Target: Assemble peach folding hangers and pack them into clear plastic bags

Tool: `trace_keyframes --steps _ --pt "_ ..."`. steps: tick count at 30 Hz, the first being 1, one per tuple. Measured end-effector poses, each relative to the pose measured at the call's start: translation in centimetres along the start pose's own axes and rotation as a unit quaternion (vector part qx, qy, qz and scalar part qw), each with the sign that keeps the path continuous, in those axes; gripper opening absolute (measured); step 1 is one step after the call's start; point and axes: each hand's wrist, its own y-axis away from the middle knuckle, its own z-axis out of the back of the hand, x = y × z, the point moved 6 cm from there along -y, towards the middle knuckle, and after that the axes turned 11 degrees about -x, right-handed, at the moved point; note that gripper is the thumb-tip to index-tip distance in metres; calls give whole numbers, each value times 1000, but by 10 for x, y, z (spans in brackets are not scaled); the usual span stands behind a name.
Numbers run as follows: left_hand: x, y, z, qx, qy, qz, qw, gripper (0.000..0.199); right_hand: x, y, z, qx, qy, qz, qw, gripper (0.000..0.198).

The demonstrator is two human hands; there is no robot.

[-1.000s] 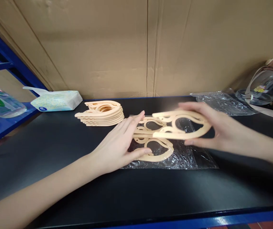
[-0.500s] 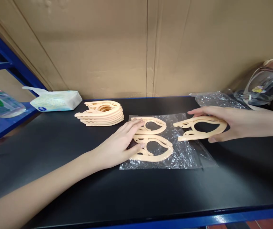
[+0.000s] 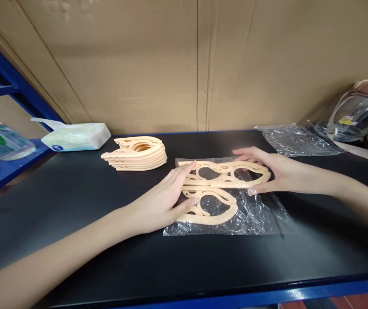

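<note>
My left hand [image 3: 167, 199] rests over the left ends of cream folded plastic hangers on a clear plastic bag [image 3: 254, 219]. Its thumb touches the lower hanger [image 3: 216, 219], its fingers the upper one [image 3: 199, 166]. Film glints around the lower hanger; whether the hangers lie in or on the bag is hard to tell. From the right, my right hand [image 3: 267, 169] holds another folded hanger [image 3: 244, 183] by its rounded end, thumb in front and fingers behind. This hanger's left part overlaps the upper one. A neat stack of similar hangers [image 3: 138, 156] sits behind my left hand.
A tissue pack [image 3: 77, 136] lies at the back left by a blue metal frame [image 3: 19, 81]. Another clear bag [image 3: 299, 139] lies at the back right, near a transparent strapped bottle [image 3: 354, 118]. Cardboard [image 3: 138, 64] rises behind the black tabletop [image 3: 203, 266].
My right hand has moved left, bringing its hanger over the bag until it overlaps the upper hanger. My left hand stays on the left ends, with the bag and hangers shifted slightly.
</note>
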Motion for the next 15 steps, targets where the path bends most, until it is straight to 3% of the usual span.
trace_keyframes --steps 4,7,11,15 --pt "-1 -2 4 -3 -27 7 1000 71 2 -3 -10 -69 105 36 991 92" --pt "0 -5 13 -56 -88 23 994 52 0 -3 -7 -87 150 32 984 92" --pt "2 -5 22 -90 -188 42 977 33 0 -2 -2 -64 100 31 992 91" --pt "8 -4 20 -79 -163 43 982 29 6 -5 -7 -92 11 22 995 82"
